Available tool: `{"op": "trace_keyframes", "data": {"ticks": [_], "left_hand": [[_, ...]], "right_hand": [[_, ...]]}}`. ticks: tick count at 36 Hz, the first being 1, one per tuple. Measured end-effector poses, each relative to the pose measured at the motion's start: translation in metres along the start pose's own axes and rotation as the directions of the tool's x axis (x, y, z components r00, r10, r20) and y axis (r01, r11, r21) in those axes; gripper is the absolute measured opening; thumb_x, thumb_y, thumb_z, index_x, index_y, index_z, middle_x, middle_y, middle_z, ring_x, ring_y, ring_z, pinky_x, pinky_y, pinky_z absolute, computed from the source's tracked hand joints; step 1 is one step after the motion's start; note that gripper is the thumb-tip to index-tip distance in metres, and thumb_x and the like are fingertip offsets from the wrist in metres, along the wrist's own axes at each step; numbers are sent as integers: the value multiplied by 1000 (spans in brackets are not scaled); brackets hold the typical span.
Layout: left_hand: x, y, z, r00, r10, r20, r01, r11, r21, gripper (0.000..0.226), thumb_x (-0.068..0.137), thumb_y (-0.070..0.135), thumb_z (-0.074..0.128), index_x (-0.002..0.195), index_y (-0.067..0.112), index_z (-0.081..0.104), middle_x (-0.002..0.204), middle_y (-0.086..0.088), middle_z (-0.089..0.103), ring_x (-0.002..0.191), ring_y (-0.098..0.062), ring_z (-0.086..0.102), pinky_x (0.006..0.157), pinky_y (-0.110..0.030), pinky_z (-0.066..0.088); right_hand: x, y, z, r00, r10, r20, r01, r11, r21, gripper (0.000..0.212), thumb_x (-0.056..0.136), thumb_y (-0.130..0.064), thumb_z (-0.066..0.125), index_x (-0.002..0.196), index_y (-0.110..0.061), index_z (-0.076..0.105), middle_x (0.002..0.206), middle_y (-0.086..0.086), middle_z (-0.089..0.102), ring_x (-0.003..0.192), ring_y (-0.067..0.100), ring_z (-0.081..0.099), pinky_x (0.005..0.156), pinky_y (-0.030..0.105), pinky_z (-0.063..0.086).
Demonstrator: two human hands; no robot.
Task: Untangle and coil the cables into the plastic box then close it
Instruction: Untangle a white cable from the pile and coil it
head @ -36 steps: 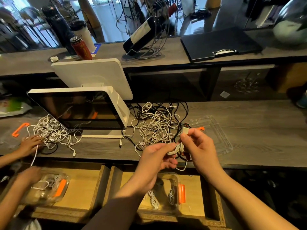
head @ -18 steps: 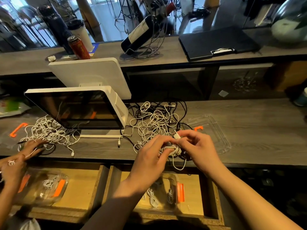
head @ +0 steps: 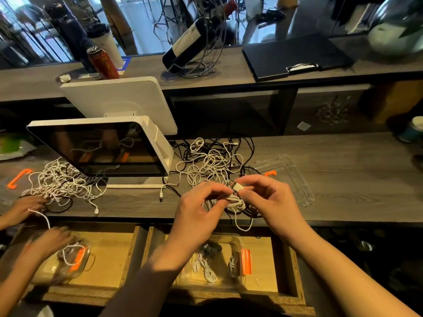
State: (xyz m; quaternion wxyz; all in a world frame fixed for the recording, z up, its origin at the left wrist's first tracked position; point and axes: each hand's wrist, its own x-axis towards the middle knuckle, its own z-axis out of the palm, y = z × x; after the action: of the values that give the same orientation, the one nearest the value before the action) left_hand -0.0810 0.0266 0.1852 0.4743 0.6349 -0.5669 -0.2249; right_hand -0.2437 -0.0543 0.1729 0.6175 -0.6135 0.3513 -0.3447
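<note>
Both forearms reach forward from the near edge of the tabletop [head: 343,175], and the 2 hands meet just above that edge, close together with fingertips almost touching. The left hand [head: 199,211] has its fingers curled, pinching a small white cable bundle [head: 235,200] from the left; the right hand [head: 272,200] pinches the cable's white plug [head: 238,186] between thumb and forefinger, the plug tilted with its metal end pointing up and to the left. The bundle sits between the 2 hands, and a loose loop of it hangs down over the near edge. Just beyond the hands lies the tangled cable pile [head: 215,163] of white and black leads, near the middle of the tabletop. The clear lid [head: 295,179] with an orange clip lies flat to the right of the pile. The plastic box [head: 238,239], holding a few coiled cables, sits in the open drawer [head: 261,259] below the near edge, under the hands
</note>
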Motion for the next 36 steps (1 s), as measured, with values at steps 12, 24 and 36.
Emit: {"op": "trace_keyframes", "data": {"ticks": [12,24,36], "left_hand": [[-9,-19,7,943,266,-198,-230,955,186,21,84,0,70,104,6,73,100,-1,72,99,-11,68,86,-26,55],[-7,-27,9,978,156,-140,-143,985,93,39,84,-10,69,118,9,71,108,-2,67,105,-8,62,92,-16,47],[3,-27,0,982,-188,10,189,981,-45,32,87,6,74,103,34,74,94,11,73,85,-4,67,75,-16,52]], "right_hand": [[11,-6,5,999,35,35,-34,999,-42,19,90,-7,67,97,-22,77,81,10,71,65,15,62,56,23,51],[15,-3,1,985,102,136,-96,994,-53,23,90,-2,64,92,-21,77,79,12,70,64,14,57,56,24,46],[24,0,-5,958,231,171,-221,973,-72,15,92,-9,65,98,-16,76,87,11,73,72,31,59,68,30,51]]}}
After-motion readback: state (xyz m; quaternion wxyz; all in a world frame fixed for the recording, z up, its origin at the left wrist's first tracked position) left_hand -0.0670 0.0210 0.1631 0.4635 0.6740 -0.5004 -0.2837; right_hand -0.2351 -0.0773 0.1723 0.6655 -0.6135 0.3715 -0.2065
